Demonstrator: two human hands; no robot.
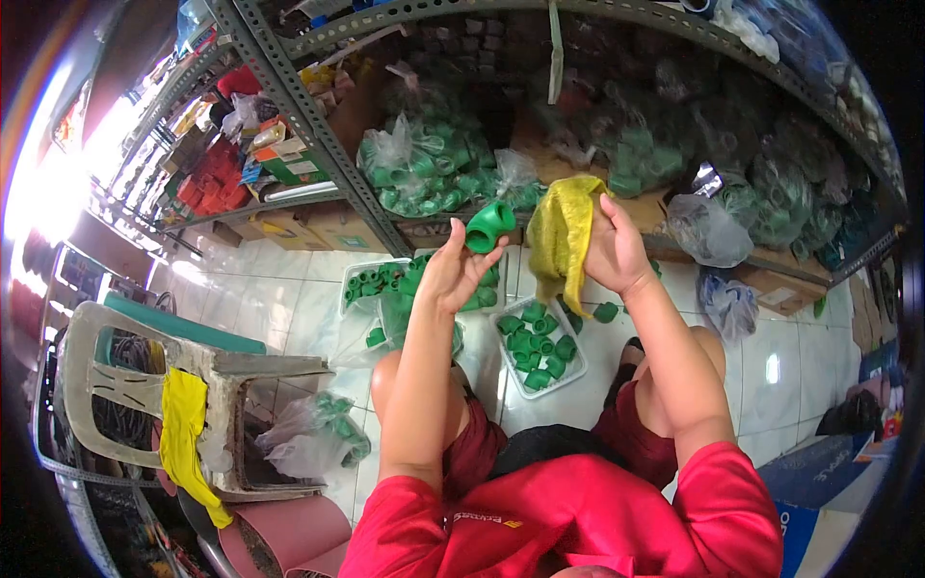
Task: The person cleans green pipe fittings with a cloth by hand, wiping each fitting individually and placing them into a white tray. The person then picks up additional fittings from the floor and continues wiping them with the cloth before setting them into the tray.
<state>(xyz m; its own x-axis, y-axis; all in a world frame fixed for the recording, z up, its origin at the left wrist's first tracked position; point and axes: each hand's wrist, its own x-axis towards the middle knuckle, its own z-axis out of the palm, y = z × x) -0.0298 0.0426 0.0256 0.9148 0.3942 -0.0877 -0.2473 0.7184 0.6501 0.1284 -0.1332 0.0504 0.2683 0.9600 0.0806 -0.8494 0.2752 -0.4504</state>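
My left hand (452, 275) holds a green plastic pipe elbow (489, 227) between thumb and fingers, its open ends showing. In my right hand (620, 252) hangs a yellow cloth (562, 236), gripped near its upper edge and draping downward. The elbow and the cloth are close together but apart. Below them on the floor stands a white basket (533, 390) with several green pipe fittings (533, 349) inside. Another tray (349, 306) of small green fittings sits to the left, partly covered by clear plastic.
A metal shelf post (310, 125) rises ahead on the left. Bags of green fittings (424, 164) fill the lower shelf. To the left are a worn plastic chair (116, 385) with a yellow cloth on it and a plastic bag (308, 438). Cardboard boxes (776, 289) lie at right.
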